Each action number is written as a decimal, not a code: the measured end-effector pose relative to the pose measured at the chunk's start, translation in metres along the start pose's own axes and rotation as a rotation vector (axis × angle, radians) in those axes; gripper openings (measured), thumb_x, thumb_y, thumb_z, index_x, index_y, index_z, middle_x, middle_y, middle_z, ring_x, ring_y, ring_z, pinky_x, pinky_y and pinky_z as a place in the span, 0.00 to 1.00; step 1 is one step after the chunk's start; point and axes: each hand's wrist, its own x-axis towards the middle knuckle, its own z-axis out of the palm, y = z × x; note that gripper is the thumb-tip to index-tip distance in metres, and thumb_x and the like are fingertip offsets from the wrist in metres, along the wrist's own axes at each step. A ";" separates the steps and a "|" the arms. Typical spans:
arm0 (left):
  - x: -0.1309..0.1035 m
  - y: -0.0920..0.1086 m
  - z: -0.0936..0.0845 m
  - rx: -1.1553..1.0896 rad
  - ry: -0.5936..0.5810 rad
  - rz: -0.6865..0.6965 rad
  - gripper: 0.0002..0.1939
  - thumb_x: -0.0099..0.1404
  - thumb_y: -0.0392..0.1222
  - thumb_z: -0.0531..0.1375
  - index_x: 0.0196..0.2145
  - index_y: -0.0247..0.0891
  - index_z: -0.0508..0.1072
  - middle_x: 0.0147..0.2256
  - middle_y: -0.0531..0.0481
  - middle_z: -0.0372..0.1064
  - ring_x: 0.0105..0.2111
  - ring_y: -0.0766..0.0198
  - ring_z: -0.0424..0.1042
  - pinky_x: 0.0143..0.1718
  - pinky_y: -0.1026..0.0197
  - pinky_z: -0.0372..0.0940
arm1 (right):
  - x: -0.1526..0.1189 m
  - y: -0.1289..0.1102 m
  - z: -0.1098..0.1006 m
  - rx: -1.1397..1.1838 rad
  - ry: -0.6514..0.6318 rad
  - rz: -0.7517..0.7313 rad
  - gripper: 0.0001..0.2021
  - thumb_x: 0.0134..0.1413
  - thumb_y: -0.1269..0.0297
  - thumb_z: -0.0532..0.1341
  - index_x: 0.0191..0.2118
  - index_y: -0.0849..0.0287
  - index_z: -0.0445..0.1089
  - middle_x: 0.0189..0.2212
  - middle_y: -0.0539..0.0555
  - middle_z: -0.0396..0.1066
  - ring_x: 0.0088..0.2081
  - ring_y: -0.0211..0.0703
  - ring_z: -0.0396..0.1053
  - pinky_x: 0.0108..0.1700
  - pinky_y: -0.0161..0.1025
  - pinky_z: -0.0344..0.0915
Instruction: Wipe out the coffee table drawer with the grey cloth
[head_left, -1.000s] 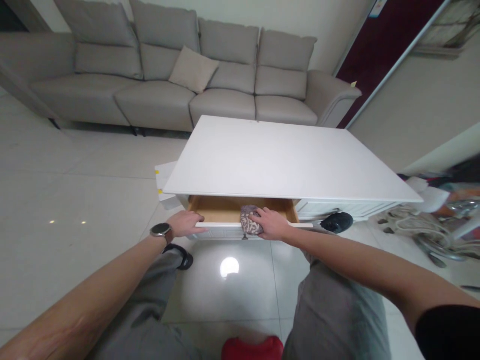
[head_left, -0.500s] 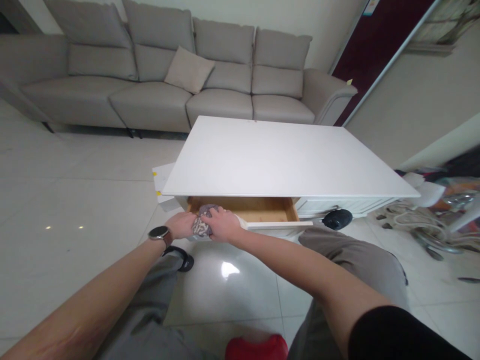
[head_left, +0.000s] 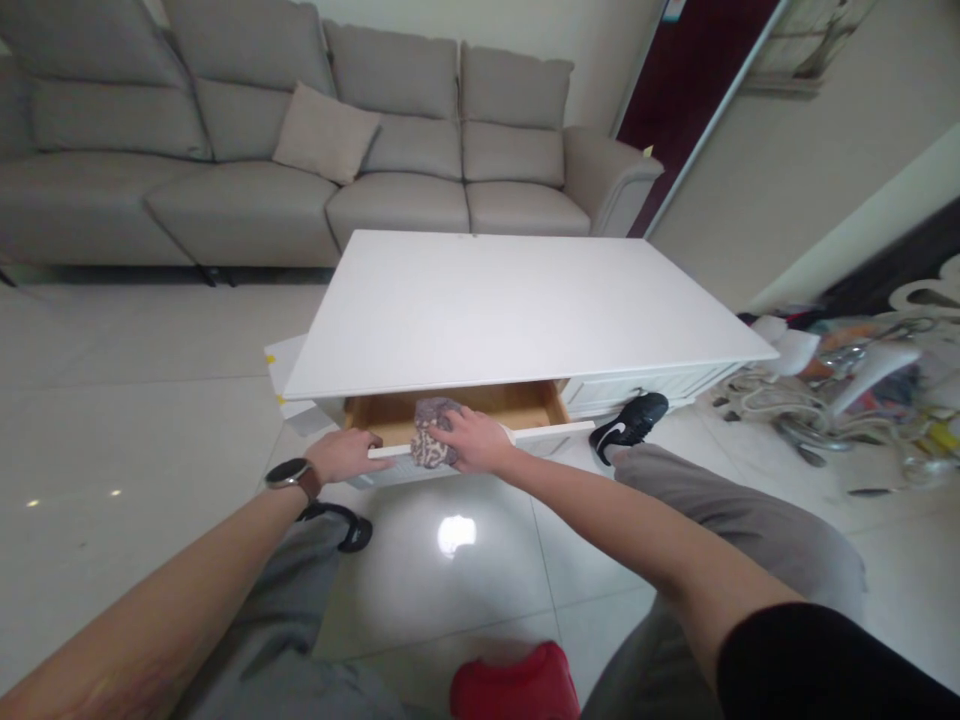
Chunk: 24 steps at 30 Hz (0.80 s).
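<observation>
A wooden drawer [head_left: 517, 405] with a white front stands pulled out of the white coffee table [head_left: 510, 310]. My right hand [head_left: 476, 440] is closed on a bunched, patterned grey-and-cream cloth [head_left: 433, 437], which hangs over the top edge of the drawer front. At the drawer's left corner, my left hand [head_left: 346, 456] grips the drawer front [head_left: 559, 440], thumb outside and fingers curled over the edge. A watch [head_left: 292, 475] is on the left wrist.
Behind the table runs a long grey sofa [head_left: 405, 205] with a beige cushion [head_left: 326, 132]. Low in front sits a red object [head_left: 517, 685], partly cut off. My shoe [head_left: 630, 425] is beside the table's right front. Cluttered items [head_left: 832, 380] lie on the floor at right.
My right hand and the cloth have moved right along the drawer front, away from the left hand. My left hand now holds the drawer's left corner. The view has turned rightward.
</observation>
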 end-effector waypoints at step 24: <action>-0.002 0.001 -0.001 -0.016 0.016 -0.004 0.34 0.61 0.72 0.52 0.43 0.41 0.80 0.40 0.37 0.79 0.41 0.46 0.77 0.41 0.53 0.65 | -0.198 0.128 0.070 0.310 0.665 0.718 0.24 0.52 0.63 0.60 0.56 0.59 0.68 0.57 0.64 0.60 0.60 0.57 0.59 0.64 0.59 0.57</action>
